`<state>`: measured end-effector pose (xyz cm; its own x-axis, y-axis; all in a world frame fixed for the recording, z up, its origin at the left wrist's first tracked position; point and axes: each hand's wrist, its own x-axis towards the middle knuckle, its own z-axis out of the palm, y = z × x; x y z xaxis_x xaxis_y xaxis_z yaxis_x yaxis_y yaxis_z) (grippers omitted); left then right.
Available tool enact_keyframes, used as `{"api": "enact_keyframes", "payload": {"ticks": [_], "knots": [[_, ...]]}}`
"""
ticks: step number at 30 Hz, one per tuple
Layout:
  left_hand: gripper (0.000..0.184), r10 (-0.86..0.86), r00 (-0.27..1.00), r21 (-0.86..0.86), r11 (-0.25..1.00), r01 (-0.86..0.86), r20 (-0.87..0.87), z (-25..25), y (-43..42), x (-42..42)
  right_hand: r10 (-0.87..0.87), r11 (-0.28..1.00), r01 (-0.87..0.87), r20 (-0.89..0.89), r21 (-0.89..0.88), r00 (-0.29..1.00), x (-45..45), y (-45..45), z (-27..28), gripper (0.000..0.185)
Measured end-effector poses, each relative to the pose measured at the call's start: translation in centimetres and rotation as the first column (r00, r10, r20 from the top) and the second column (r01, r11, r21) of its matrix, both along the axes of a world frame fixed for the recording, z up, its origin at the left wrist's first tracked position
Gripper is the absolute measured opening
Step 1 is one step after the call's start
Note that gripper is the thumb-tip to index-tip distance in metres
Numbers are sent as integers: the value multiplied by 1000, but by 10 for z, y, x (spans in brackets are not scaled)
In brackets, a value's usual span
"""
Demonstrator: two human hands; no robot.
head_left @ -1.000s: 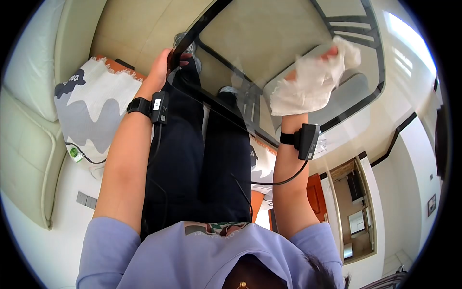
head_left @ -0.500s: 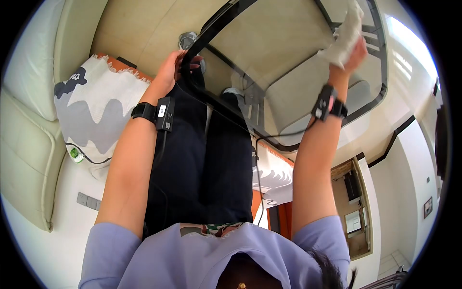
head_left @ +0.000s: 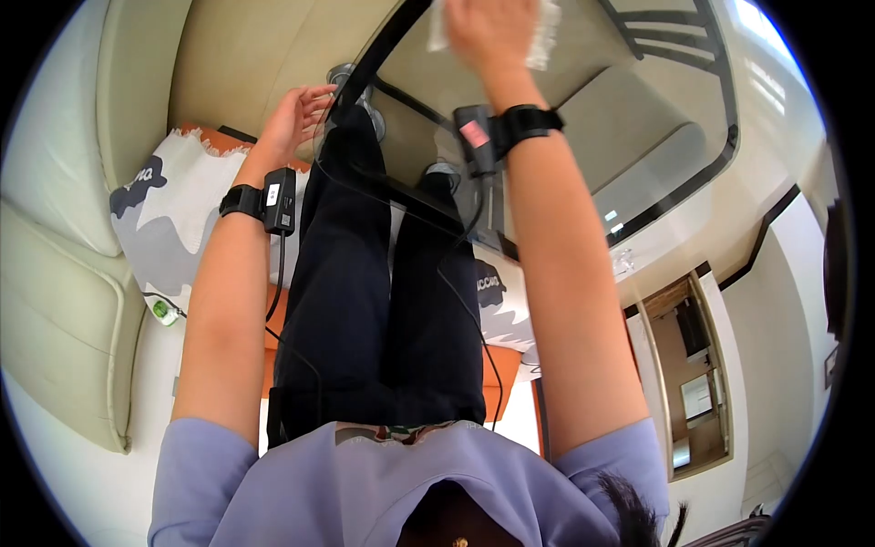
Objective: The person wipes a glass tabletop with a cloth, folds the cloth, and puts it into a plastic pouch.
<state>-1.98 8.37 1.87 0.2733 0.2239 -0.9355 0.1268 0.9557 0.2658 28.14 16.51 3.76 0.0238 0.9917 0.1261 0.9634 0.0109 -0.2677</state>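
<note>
Cloth (head_left: pixel 545 41), pale, one: beneath my right hand (head_left: pixel 493 35), at the far part of the glass tabletop (head_left: pixel 673 202). Right grip: fingertips cut off at the view's edge; I cannot tell whether they clasp or merely press. My left hand (head_left: pixel 293 120): fingers loosely spread, nothing held, near the left rim (head_left: pixel 375 59). Step, as judged: wiping glass. Next move calls for even pressure.

Table (head_left: pixel 674 199) had transparent top, black border, rounded corners. White cloth (head_left: pixel 545 38) lay on top, largely hidden from view.
</note>
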Motion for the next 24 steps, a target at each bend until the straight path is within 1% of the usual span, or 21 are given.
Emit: {"api": "enact_keyframes", "payload": {"ticks": [1,3,4,5,6,7,9,10,11,12,13,14,15,16,17,18,20,21,22,23,24], "knots": [[54,-18,1000,-2,1000,18,-4,-2,2,1,23,999,-25,-56,-34,998,-13,-10,6,60],[57,-125,991,-81,989,121,-40,-7,10,5,69,996,-77,-158,-48,985,-41,-31,4,59],[57,-149,988,-82,986,146,-41,-6,12,8,58,997,-64,-140,-40,988,-69,-59,6,55],[56,-147,985,-89,986,140,-87,-5,16,12,51,995,-64,-149,-81,987,-89,-77,-10,61],[56,-145,980,-95,987,133,-134,-5,20,17,56,990,-82,-209,-119,976,-103,-96,-4,60],[56,-167,976,-94,983,155,-137,-4,20,22,66,982,-106,-238,-157,969,-115,-114,-1,61],[55,29,965,56,998,-15,-262,-4,16,32,87,968,-153,-301,-201,950,-136,-155,5,61],[55,11,963,56,998,4,-270,-1,18,37,92,967,-159,-308,-199,947,-142,-173,6,61],[55,-76,953,29,996,89,-294,2,21,41,93,963,-160,-294,-215,951,-146,-188,3,60],[54,-161,936,2,985,170,-314,4,21,42,97,960,-164,-278,-229,956,-149,-197,5,60],[56,-115,956,14,992,123,-272,-1,18,43,80,961,-150,-289,-230,954,-148,-204,5,60],[56,-135,951,14,989,144,-277,1,17,42,108,965,-166,-268,-203,957,-146,-210,3,59],[58,-172,950,-35,985,169,-259,13,20,49,135,968,-179,-242,-175,961,-140,-214,2,58],[59,-210,948,-84,977,196,-240,20,22,58,110,973,-154,-242,-171,964,-134,-219,2,58],[65,-245,942,24,966,257,-229,8,20,51,139,972,-176,-223,-154,965,-128,-226,3,60],[65,-266,936,26,960,279,-230,1,18,46,168,970,-198,-203,-139,965,-122,-235,4,62],[67,-203,957,42,976,216,-206,-5,17,41,137,977,-167,-210,-135,968,-112,-258,3,59],[65,-229,936,79,963,259,-268,-1,16,46,154,973,-187,-223,-134,962,-102,-269,4,58],[65,-249,931,81,957,279,-267,2,14,51,172,969,-207,-235,-132,957,-92,-279,4,56],[64,-228,895,132,946,297,-382,7,11,56,162,965,-211,-281,-153,946,-82,-289,5,54],[64,-194,849,182,930,318,-491,11,10,61,146,969,-194,-282,-151,948,-74,-299,5,54]]}}
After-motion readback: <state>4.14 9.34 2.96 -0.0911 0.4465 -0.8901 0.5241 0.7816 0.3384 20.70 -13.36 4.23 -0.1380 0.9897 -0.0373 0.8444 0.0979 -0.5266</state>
